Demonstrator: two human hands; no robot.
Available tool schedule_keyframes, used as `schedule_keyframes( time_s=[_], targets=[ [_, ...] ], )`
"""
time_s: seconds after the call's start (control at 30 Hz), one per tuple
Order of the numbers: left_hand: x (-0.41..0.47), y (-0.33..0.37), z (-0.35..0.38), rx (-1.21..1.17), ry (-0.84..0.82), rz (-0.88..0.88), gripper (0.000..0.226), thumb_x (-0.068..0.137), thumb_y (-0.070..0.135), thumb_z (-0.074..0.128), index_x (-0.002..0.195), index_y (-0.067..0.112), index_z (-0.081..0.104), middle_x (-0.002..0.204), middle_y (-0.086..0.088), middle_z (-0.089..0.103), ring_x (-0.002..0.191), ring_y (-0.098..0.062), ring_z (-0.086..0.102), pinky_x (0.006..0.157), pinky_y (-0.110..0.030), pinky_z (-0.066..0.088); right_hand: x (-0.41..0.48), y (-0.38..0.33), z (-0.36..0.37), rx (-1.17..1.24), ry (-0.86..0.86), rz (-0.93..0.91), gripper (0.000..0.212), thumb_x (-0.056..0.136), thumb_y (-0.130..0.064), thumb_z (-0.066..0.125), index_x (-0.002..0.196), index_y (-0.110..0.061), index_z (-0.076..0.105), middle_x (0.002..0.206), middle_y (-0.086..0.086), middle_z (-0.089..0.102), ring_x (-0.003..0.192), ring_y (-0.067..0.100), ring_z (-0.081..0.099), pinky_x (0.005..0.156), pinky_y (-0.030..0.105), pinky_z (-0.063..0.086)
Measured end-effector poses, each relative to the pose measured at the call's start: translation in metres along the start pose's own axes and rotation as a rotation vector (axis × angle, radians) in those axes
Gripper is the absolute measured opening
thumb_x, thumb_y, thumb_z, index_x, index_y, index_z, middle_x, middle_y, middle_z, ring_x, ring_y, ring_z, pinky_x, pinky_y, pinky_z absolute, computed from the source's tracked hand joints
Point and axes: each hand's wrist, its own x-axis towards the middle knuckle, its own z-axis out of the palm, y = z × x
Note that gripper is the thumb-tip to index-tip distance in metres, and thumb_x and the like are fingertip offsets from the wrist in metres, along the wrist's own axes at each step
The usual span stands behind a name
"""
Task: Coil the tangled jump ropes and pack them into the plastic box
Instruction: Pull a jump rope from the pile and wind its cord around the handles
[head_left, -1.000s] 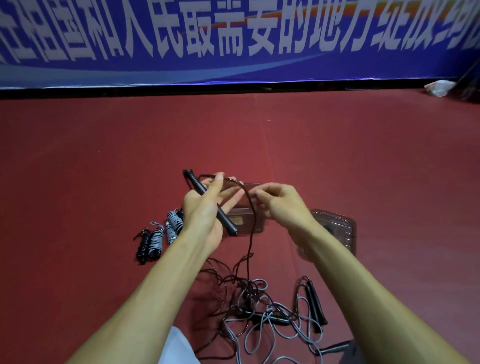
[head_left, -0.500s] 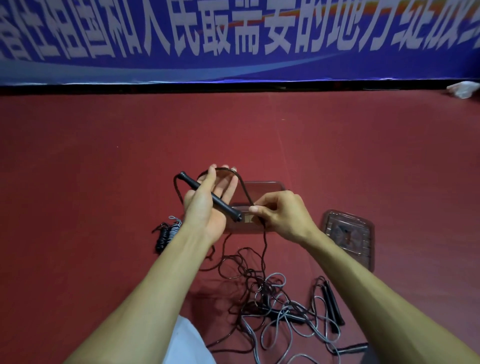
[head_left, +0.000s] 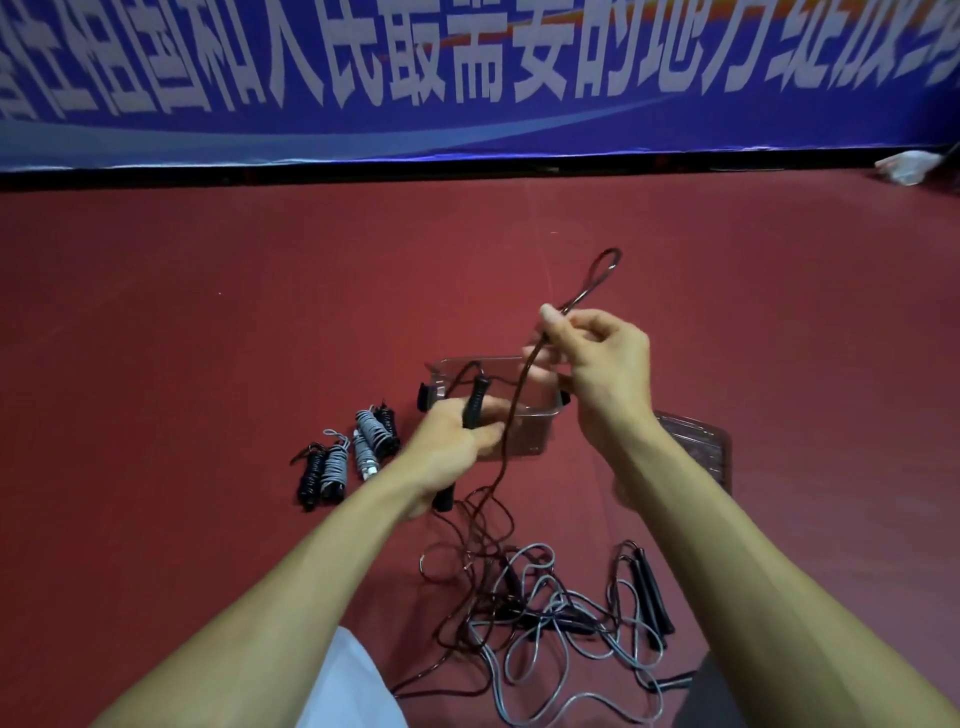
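The left grip (head_left: 447, 449) is curled round a black handle (head_left: 477, 397). The right grip (head_left: 597, 364), raised, pinches the brown rope (head_left: 513, 415) between thumb and fingers, with a loop standing above it. The rope trails down into the tangle (head_left: 545, 613) on the near floor. The box (head_left: 540, 436) sits just beyond both, with coiled ropes (head_left: 348, 452) to its left. Pulling upward could cinch a knot in the tangle or drag grey strands along.

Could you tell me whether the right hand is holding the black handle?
No, the left hand grips the black handle, while the right hand pinches the cord and lifts a loop of it.
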Motion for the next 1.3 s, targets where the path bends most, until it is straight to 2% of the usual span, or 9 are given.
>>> schedule_keyframes(
  time_s=[0.1, 0.2, 0.4, 0.53, 0.73, 0.9, 1.07, 1.17, 1.3],
  targets=[
    [-0.004, 0.003, 0.006, -0.016, -0.116, -0.015, 0.028, 0.098, 0.0, 0.05, 0.105, 0.02, 0.068, 0.106, -0.001, 0.072, 0.099, -0.008, 0.067, 0.093, -0.031, 0.051, 0.004, -0.007, -0.01, 0.185, 0.087, 0.037, 0.019, 0.088, -0.011, 0.069, 0.095, -0.001, 0.054, 0.069, 0.01, 0.064, 0.056, 0.015, 0.067, 0.046, 0.022, 0.052],
    [-0.005, 0.003, 0.011, 0.006, -0.173, 0.006, 0.022, 0.099, 0.006, 0.052, 0.105, 0.019, 0.069, 0.106, -0.004, 0.073, 0.102, -0.009, 0.068, 0.087, -0.032, 0.056, 0.009, -0.008, -0.02, 0.313, 0.188, 0.068, 0.022, 0.089, -0.007, 0.068, 0.1, -0.004, 0.05, 0.071, 0.013, 0.063, 0.055, 0.017, 0.066, 0.047, 0.024, 0.054],
    [0.001, 0.002, 0.021, 0.093, 0.006, 0.097, 0.015, 0.097, 0.011, 0.056, 0.091, 0.018, 0.068, 0.081, 0.002, 0.074, 0.084, -0.01, 0.071, 0.081, -0.034, 0.057, 0.018, -0.008, -0.029, 0.336, 0.252, 0.096, 0.022, 0.089, -0.004, 0.067, 0.101, -0.003, 0.048, 0.073, 0.013, 0.061, 0.056, 0.019, 0.064, 0.054, 0.028, 0.059],
    [0.003, 0.01, 0.024, -0.103, 0.15, 0.102, 0.013, 0.098, 0.012, 0.056, 0.092, 0.013, 0.067, 0.081, -0.005, 0.073, 0.078, -0.016, 0.072, 0.069, -0.027, 0.06, 0.018, -0.006, -0.029, 0.163, 0.168, 0.117, 0.014, 0.093, 0.001, 0.058, 0.105, 0.0, 0.052, 0.08, 0.014, 0.063, 0.059, 0.019, 0.065, 0.057, 0.027, 0.059],
    [0.004, 0.026, 0.019, -0.467, 0.323, 0.099, 0.009, 0.097, 0.011, 0.057, 0.096, 0.004, 0.064, 0.08, -0.008, 0.072, 0.073, -0.019, 0.072, 0.069, -0.032, 0.061, 0.011, 0.009, -0.019, -0.213, -0.04, 0.078, 0.011, 0.095, -0.004, 0.057, 0.085, -0.007, 0.062, 0.076, 0.008, 0.067, 0.059, 0.018, 0.067, 0.052, 0.029, 0.055],
    [0.005, 0.034, 0.002, -0.888, 0.38, 0.075, 0.007, 0.097, 0.008, 0.054, 0.094, 0.003, 0.058, 0.08, -0.01, 0.07, 0.076, -0.02, 0.073, 0.071, -0.034, 0.062, 0.004, 0.02, -0.01, -0.424, -0.258, 0.0, 0.02, 0.097, -0.018, 0.056, 0.084, -0.011, 0.07, 0.075, 0.0, 0.069, 0.065, 0.009, 0.06, 0.066, 0.027, 0.053],
    [0.003, 0.035, -0.016, -1.217, 0.371, 0.074, 0.01, 0.098, 0.013, 0.053, 0.092, 0.005, 0.057, 0.077, -0.008, 0.072, 0.076, -0.019, 0.074, 0.066, -0.03, 0.061, -0.001, 0.027, -0.006, -0.602, -0.471, -0.097, 0.014, 0.097, -0.017, 0.058, 0.088, -0.016, 0.068, 0.077, -0.006, 0.067, 0.068, 0.002, 0.06, 0.066, 0.02, 0.051],
    [0.003, 0.033, -0.025, -1.25, 0.393, 0.084, 0.011, 0.097, 0.014, 0.055, 0.096, 0.004, 0.057, 0.082, -0.01, 0.073, 0.08, -0.021, 0.074, 0.067, -0.031, 0.061, -0.004, 0.035, -0.004, -0.792, -0.56, -0.125, 0.01, 0.093, -0.021, 0.063, 0.083, -0.022, 0.066, 0.072, -0.008, 0.067, 0.067, 0.007, 0.063, 0.07, 0.032, 0.055],
    [0.004, 0.027, -0.027, -1.179, 0.436, 0.086, 0.011, 0.099, 0.012, 0.052, 0.095, 0.002, 0.055, 0.091, -0.014, 0.07, 0.084, -0.022, 0.074, 0.073, -0.033, 0.061, -0.005, 0.037, 0.001, -0.818, -0.474, -0.179, 0.013, 0.091, -0.02, 0.067, 0.078, -0.019, 0.065, 0.073, -0.003, 0.069, 0.069, 0.015, 0.067, 0.069, 0.034, 0.057]
  ],
)
